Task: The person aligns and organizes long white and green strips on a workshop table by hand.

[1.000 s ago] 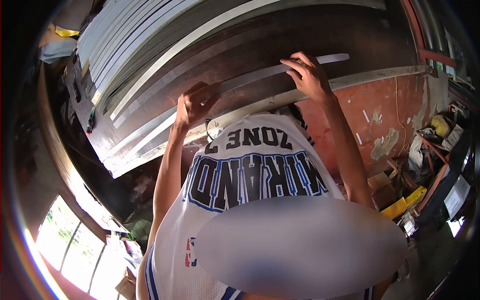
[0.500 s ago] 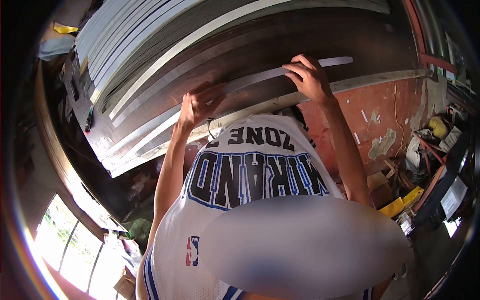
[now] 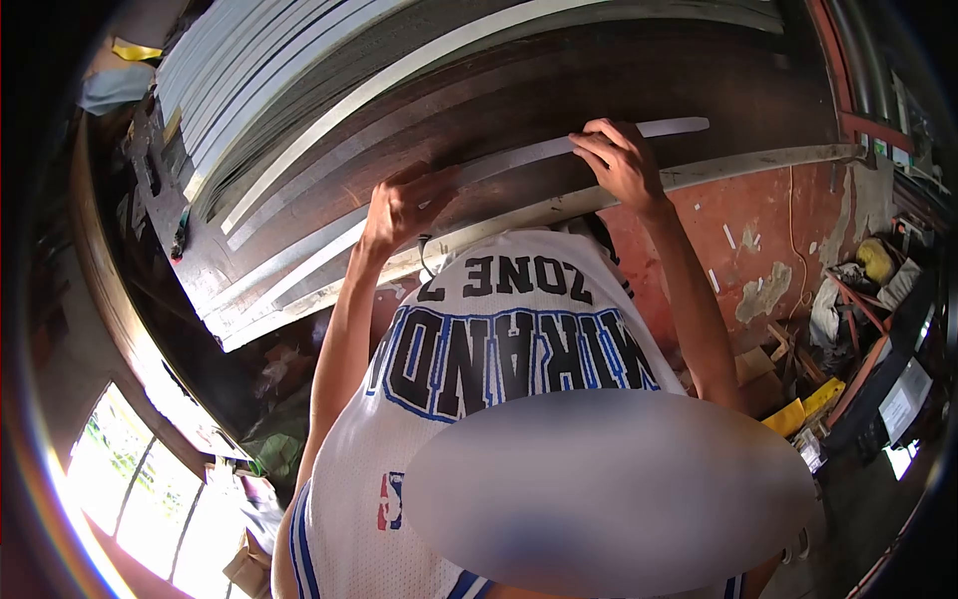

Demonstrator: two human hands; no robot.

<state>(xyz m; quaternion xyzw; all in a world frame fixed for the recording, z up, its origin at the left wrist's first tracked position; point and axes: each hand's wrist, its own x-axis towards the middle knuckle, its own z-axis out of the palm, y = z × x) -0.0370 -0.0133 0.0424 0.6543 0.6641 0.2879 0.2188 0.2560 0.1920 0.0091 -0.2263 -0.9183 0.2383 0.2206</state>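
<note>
A long, thin, pale strip stretches between my hands, close over the dark worktable. My left hand is closed at its left part, fingers bent and pointing right along it. Farther right, my right hand pinches the strip between thumb and fingers, and the strip's rounded right end sticks out past the knuckles. Left of my left hand, bright pale bands run down toward the table's corner. Beyond the hands, a long white strip lies curved in this view before a stack of pale flat pieces.
The table's pale front edge runs close to my body. A small dark tool lies at the table's left end. To the right are a peeling red wall, a yellow object and piled clutter.
Both hands stay on the strip and hardly move. The left hand's fingers have drawn slightly closer together, and the whole view has shifted a little.
</note>
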